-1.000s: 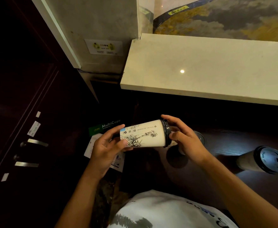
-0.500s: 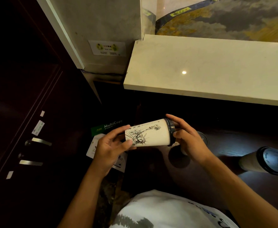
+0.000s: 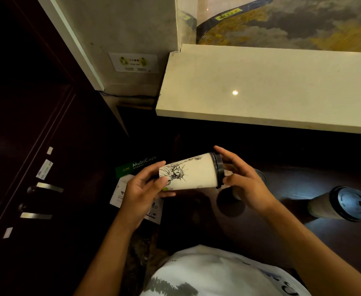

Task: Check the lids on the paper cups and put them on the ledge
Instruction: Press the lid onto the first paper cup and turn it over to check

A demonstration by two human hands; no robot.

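Note:
A white paper cup (image 3: 193,173) printed with a Statue of Liberty drawing lies sideways between my hands, its black lid (image 3: 218,169) pointing right. My left hand (image 3: 142,185) grips the cup's base end. My right hand (image 3: 242,180) cups the lid, fingers on its rim. A second lidded paper cup (image 3: 338,204) stands on the dark table (image 3: 292,231) at the right. Another cup (image 3: 260,176) is mostly hidden behind my right hand. The pale stone ledge (image 3: 271,86) runs across above the table.
A green MultiCopy paper box (image 3: 137,166) and white printed sheets (image 3: 119,193) sit low at the left. Dark cabinet doors with metal handles (image 3: 45,186) fill the left side. A grey wall pillar (image 3: 122,28) bears a small label.
The cup has turned about its axis in my hands, bringing the statue drawing round to face me. Both hands kept their hold at its ends.

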